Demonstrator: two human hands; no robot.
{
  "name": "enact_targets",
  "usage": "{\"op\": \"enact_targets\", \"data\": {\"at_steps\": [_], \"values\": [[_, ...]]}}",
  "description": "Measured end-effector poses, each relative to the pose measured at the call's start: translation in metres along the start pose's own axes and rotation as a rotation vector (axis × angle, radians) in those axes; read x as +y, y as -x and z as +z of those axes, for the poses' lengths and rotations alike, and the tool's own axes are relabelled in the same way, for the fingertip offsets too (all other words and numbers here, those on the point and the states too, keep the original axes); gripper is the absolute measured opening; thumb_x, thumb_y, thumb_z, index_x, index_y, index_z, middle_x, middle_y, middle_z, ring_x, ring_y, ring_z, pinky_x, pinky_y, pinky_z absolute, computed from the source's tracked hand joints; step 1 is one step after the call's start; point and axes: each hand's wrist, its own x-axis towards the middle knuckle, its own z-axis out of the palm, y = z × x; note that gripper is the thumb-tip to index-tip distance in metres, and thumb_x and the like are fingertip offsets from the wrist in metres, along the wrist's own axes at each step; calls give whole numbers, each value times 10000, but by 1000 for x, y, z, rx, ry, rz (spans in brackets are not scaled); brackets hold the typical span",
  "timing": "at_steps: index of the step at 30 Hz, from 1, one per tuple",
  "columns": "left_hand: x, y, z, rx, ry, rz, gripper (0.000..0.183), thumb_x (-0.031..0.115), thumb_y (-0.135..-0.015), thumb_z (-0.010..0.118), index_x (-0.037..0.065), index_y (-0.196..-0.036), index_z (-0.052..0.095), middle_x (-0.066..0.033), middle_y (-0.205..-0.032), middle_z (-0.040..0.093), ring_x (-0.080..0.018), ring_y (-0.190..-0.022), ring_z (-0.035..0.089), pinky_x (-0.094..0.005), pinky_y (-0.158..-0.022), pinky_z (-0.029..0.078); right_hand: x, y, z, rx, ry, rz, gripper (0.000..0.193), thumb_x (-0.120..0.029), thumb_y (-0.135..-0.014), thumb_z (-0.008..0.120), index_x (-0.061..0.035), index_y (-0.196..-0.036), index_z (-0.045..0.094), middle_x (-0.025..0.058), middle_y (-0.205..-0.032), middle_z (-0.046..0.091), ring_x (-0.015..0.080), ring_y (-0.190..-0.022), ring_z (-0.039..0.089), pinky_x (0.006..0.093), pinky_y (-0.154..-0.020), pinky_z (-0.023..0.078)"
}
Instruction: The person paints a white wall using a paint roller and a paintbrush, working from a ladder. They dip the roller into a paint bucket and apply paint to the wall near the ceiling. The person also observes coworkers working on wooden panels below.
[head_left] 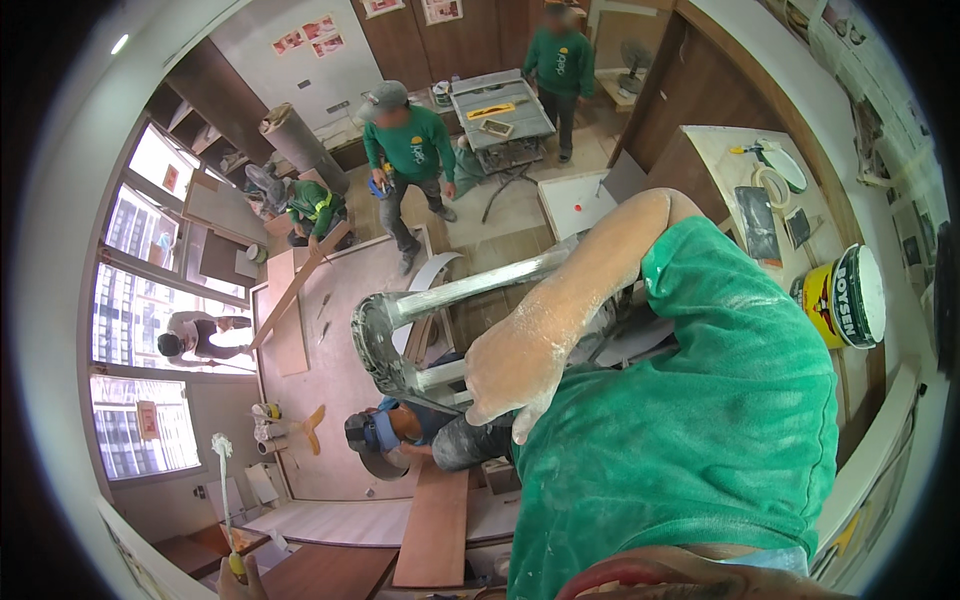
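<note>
My left hand [240, 582] is at the lower left edge, its fingers wrapped round the yellow handle of a slim putty knife [227, 490]. The knife stands upright, seems edge-on, and carries a clump of white paste on its tip. My right arm bends in from a dusty green sleeve. Its hand [512, 368], coated in white powder, is closed with fingers curled down; what it grips is hidden. Just behind that hand is a white-smeared frame [375, 345] with two pale bars, like part of a stepladder. The lower bar passes behind my knuckles.
Below, a person in a cap [380, 430] bends beside a brown board [432, 530]. Other people [410, 145] work farther off, near a table saw [500, 115]. At right, a yellow-and-black bucket [845, 298] stands by a board [700, 150] holding tape rolls and tools. Windows [145, 420] line the left.
</note>
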Motion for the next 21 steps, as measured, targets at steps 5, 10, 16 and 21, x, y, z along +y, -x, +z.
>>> {"op": "enact_targets", "data": {"at_steps": [5,10,16,21], "values": [[5,2,-5,-21,2,7,493,493,-1010,553,44,-1128,720,-182,-1013,714,-370,-970,672,-438,-826,502,-1,1,4,18,-6,-38,487,-443,-905,657,40,-953,610,232,-792,684,446,-829,675,540,-766,524],[-6,-3,0,28,-7,45,482,478,-1016,535,40,-1118,709,-195,-1050,699,-390,-997,654,-452,-849,491,-5,0,-2,-7,-6,-9,496,-448,-917,644,44,-969,605,235,-792,682,447,-847,675,531,-793,531],[7,2,-7,-32,16,40,451,445,-1020,530,41,-1132,696,-206,-1070,689,-402,-1015,641,-463,-861,485,-4,0,-1,-33,-30,-26,494,-440,-924,645,48,-977,602,237,-803,683,442,-860,677,530,-808,533],[-26,-1,25,204,-7,67,374,333,-930,678,-22,-887,567,-206,-729,558,-413,-741,548,-493,-679,406,-7,3,-2,-43,-43,-3,480,-432,-922,657,44,-958,605,223,-776,682,433,-860,680,523,-799,535]]}}
